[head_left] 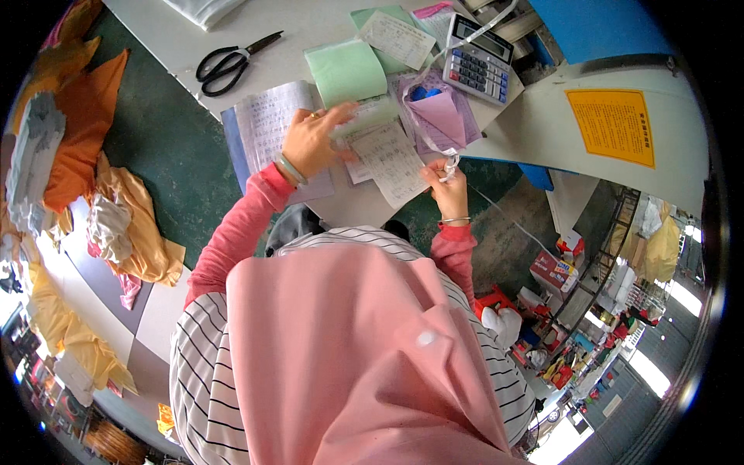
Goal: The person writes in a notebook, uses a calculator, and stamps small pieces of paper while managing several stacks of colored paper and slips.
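Both forearms, in pink-red sleeves, rise toward the table (167, 35), whose near edge faces the person. The left arm slants up and to the right, elbow out, with a pale bangle at the wrist; the left hand (311, 143) is back-up over the right page of the open notebook (271, 124), its fingers loosely extended and parted, pointing right across the lower part of the green slips (346, 70). Whether those fingertips touch the paper cannot be told. The right forearm is shorter in view and nearly upright, a thin bracelet at its wrist; the right hand (449, 192) sits just past the table's near edge, thumb and fingers bent toward each other. Its thumb is at the right edge of the white slip (390, 163), and the white ribbon (448, 167) bunches at its fingertips; which of these 2 it grips is unclear. The white slip lies at the table's near edge, its lower corner reaching that edge. The scissors (232, 63) lie by the left edge, the calculator (478, 62) near the right edge.
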Action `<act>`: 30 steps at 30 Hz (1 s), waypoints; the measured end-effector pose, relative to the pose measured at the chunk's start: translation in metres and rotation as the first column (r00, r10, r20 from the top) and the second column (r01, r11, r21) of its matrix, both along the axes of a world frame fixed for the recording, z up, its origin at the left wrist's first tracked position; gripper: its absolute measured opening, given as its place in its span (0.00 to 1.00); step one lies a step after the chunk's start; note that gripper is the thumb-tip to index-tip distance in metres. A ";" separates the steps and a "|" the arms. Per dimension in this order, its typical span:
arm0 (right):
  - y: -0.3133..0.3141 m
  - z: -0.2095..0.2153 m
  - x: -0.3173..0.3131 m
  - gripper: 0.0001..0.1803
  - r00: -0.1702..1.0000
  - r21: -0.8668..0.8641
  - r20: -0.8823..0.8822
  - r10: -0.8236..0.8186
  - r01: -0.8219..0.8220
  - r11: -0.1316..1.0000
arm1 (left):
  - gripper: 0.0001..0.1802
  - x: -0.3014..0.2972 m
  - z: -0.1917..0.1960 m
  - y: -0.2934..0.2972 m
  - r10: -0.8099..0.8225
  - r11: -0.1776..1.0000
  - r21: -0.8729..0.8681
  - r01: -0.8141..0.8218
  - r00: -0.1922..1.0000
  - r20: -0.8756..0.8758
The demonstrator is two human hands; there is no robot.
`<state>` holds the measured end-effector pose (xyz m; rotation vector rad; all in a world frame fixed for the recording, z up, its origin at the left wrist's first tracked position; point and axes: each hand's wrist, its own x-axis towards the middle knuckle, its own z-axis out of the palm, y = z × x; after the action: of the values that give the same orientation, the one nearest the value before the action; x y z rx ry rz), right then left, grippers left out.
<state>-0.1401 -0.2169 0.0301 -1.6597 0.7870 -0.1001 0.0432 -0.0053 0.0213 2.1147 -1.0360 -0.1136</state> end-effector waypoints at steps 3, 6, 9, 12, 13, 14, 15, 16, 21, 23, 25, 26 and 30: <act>-0.002 0.000 -0.005 0.08 1.000 -0.003 -0.003 0.007 -0.007 1.000 | 0.37 -0.006 0.000 -0.002 -0.120 0.993 0.043 0.114 0.977 0.178; -0.004 -0.001 -0.008 0.07 1.000 0.031 0.024 0.004 -0.005 1.000 | 0.28 -0.010 -0.009 0.001 -0.162 0.976 0.176 0.131 0.972 0.170; -0.011 0.002 -0.014 0.07 0.999 0.213 -0.014 -0.036 0.038 0.976 | 0.20 -0.007 -0.014 0.000 -0.220 0.965 0.193 0.180 0.951 0.216; -0.012 0.009 -0.020 0.06 0.999 0.306 0.001 -0.039 0.037 0.951 | 0.12 0.001 -0.015 -0.004 -0.272 0.945 0.244 0.217 0.938 0.217; -0.012 0.010 -0.021 0.06 0.999 0.329 -0.003 -0.036 0.035 0.944 | 0.11 0.004 -0.017 -0.006 -0.250 0.955 0.215 0.205 0.947 0.204; -0.011 0.008 -0.022 0.06 0.999 0.329 -0.001 -0.038 0.037 0.944 | 0.10 0.006 -0.015 -0.007 -0.227 0.963 0.188 0.191 0.955 0.193; -0.009 0.005 -0.022 0.06 1.000 0.267 -0.002 -0.013 0.013 0.963 | 0.10 0.006 -0.013 -0.009 -0.229 0.963 0.188 0.193 0.954 0.195; -0.007 0.002 -0.023 0.06 1.000 0.205 -0.005 0.013 -0.011 0.979 | 0.09 0.008 -0.010 -0.010 -0.126 0.973 0.207 0.105 0.988 0.093; -0.003 -0.002 -0.026 0.07 0.995 0.066 -0.012 0.101 -0.100 0.993 | 0.12 0.034 -0.016 -0.009 -0.047 0.999 0.002 0.053 0.915 -0.400; 0.000 -0.003 -0.025 0.07 0.994 0.013 -0.017 0.112 -0.112 0.994 | 0.11 0.037 -0.020 -0.008 -0.061 0.998 -0.044 0.045 0.892 -0.447; 0.000 -0.007 -0.024 0.07 0.994 0.009 -0.012 0.105 -0.105 0.994 | 0.09 0.038 -0.018 -0.008 -0.160 0.970 -0.241 0.017 0.792 -0.589; 0.000 -0.007 -0.023 0.07 0.995 0.008 -0.011 0.101 -0.101 0.995 | 0.09 0.039 -0.013 -0.009 -0.163 0.970 -0.241 0.021 0.792 -0.588; 0.003 -0.008 -0.013 0.07 0.995 -0.049 0.001 0.095 -0.095 0.994 | 0.09 0.041 -0.012 -0.008 -0.131 0.986 -0.166 0.031 0.756 -0.641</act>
<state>-0.1535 -0.2141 0.0223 -1.7404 0.7070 -0.0555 0.0839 -0.0131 0.0094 1.6848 -0.6759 -0.7453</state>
